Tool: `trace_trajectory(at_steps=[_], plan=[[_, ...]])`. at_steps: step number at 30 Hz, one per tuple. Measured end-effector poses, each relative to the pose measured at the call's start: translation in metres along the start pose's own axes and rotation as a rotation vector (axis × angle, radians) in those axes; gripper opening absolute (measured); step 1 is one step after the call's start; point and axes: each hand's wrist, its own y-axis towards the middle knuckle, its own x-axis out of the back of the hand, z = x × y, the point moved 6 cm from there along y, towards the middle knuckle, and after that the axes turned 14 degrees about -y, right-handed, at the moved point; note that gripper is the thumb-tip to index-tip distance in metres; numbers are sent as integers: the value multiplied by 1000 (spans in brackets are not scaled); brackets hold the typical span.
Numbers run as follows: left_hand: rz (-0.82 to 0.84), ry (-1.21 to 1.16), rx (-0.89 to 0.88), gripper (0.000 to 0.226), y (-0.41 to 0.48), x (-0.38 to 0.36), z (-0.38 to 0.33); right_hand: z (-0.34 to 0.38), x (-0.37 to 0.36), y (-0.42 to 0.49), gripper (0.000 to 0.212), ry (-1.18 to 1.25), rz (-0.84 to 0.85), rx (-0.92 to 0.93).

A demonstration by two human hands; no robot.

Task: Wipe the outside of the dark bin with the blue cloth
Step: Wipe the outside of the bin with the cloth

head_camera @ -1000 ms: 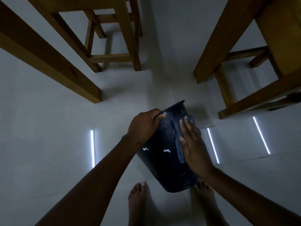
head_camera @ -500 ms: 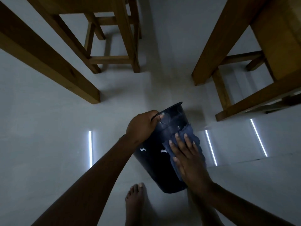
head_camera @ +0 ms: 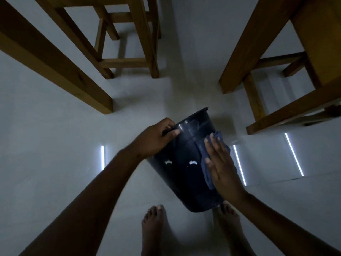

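Left hand [head_camera: 154,138] grips dark bin [head_camera: 182,170] rim — right hand [head_camera: 222,166] presses blue cloth [head_camera: 206,163].

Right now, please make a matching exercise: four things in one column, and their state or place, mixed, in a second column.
Things:
1. left hand
2. right hand
3. blue cloth
4. dark bin

States:
A. tilted, lifted above the bare feet
B. curled in a grip on the bin's rim
C. flat, fingers spread
D. pressed between palm and bin wall

Pairs: 1-B, 2-C, 3-D, 4-A
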Motion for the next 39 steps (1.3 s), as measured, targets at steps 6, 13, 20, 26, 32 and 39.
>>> trace_trajectory(at_steps=[6, 13, 20, 26, 32, 39], plan=[[-166, 197, -97, 33, -5, 3, 6, 12, -16, -32, 56, -164, -7, 15], [-164, 225, -187, 34, 15, -13, -17, -2, -4, 15, 53, -131, 11, 23], [-177, 193, -145, 39, 14, -12, -11, 20, -21, -19, 52, -319, 34, 121], [-159, 187, -118, 38, 14, -13, -12, 1, -18, -22, 53, -225, 65, -39], [-162, 205, -141, 37, 16, -15, -14, 16, -7, 9, 52, -272, 10, 123], [-152, 171, -92, 35, 13, -12, -7, 22, -31, -40, 52, -444, 82, 278]])
